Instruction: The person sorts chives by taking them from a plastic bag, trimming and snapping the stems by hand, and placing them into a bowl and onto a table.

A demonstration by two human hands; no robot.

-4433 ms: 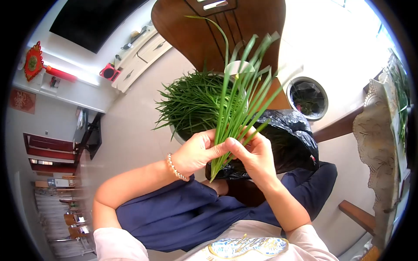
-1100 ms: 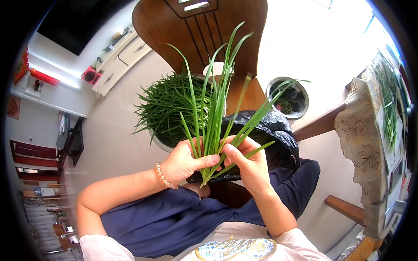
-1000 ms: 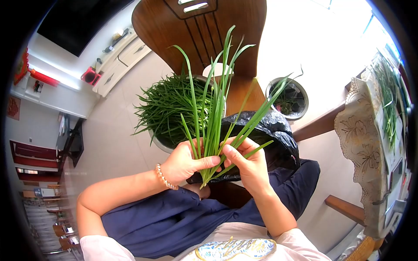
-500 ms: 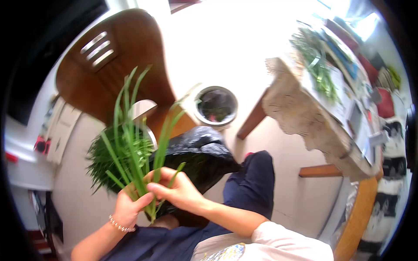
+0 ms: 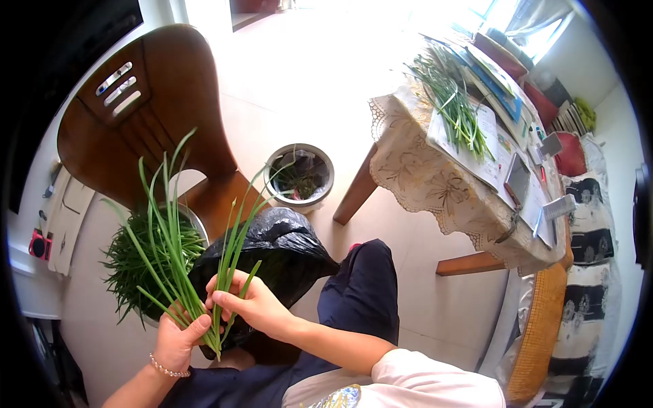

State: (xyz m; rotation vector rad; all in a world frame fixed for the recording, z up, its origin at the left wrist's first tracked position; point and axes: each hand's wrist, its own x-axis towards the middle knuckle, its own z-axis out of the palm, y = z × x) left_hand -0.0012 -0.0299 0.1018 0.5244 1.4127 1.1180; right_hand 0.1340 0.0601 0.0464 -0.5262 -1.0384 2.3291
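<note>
My left hand is closed around the lower ends of a bunch of long green chives, whose leaves fan upward. My right hand pinches several stalks at the right side of the bunch, apart from the others at the top but meeting them near the base. Below and beyond both hands, a black plastic bag lies over the lap area. A heap of cut greens fills a round metal basin to the left, partly hidden by the bunch.
A wooden chair stands behind the basin. A bin with a dark liner and scraps is on the floor. To the right, a table with a lace cloth bears more chives, papers and a phone.
The whole view has shifted, so the scene sits further left and looks sharper. Both hands keep hold of the chives, with little change in their grip.
</note>
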